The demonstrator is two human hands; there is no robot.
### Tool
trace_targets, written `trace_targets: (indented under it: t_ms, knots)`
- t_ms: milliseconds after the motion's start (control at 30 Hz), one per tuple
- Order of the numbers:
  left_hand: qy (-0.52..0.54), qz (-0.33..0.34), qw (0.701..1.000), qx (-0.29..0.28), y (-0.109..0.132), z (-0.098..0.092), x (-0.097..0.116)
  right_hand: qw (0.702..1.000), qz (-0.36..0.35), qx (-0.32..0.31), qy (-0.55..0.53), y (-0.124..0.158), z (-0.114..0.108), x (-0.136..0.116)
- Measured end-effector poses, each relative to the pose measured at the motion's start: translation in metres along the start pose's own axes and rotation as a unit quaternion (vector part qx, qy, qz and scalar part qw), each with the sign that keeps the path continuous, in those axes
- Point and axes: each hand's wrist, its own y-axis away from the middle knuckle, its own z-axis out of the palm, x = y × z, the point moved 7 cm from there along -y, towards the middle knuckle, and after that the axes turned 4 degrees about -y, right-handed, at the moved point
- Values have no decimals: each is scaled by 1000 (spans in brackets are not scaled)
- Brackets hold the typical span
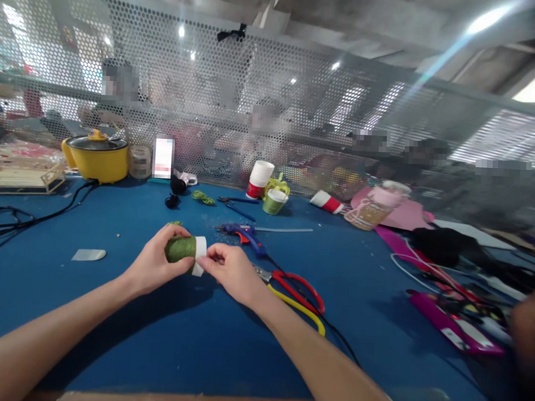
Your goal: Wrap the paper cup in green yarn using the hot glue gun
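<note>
A paper cup (201, 247) wound with green yarn (180, 250) lies on its side in the air above the blue table, its white end facing right. My left hand (159, 259) wraps round the yarn-covered part from the left. At the white end, the thumb and fingers of my right hand (230, 270) are closed in a pinch on the cup's edge. Just beyond my right hand lies a blue glue gun (248, 232) with a glue stick (284, 229) in its back. Red-and-yellow-handled scissors (296, 292) rest beside my right wrist, their blades partly hidden.
Paper cups (260, 179), a green-wrapped cup (275, 202), pliers (238, 205) and green yarn (203, 198) stand or lie farther back. A yellow pot (100, 160) is at the back left. Cables and a magenta case (453, 324) occupy the right. A perforated metal screen (299, 106) borders the table.
</note>
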Motion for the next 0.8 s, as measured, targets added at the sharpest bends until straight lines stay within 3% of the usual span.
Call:
trace_targets:
  t_ms: [167, 400, 533, 667, 733, 800]
  knots:
    - [-8, 10, 1000, -28, 0, 4, 1, 1000, 5, 9, -1, 0, -2, 1]
    - [-28, 14, 999, -13, 1, 4, 3, 999, 0, 1, 48, 2, -3, 0]
    - [-37, 13, 999, 7, -2, -1, -1, 990, 30, -65, 122, 9, -5, 0]
    - [-26, 0, 999, 25, -5, -8, -9, 969, 81, -194, 127, 19, -14, 3]
    - [-29, 3, 999, 27, -6, -10, -10, 973, 92, -137, 162, 12, -38, 6]
    - [-44, 21, 998, 30, -5, -10, -8, 965, 103, 4, 241, -1, -73, 14]
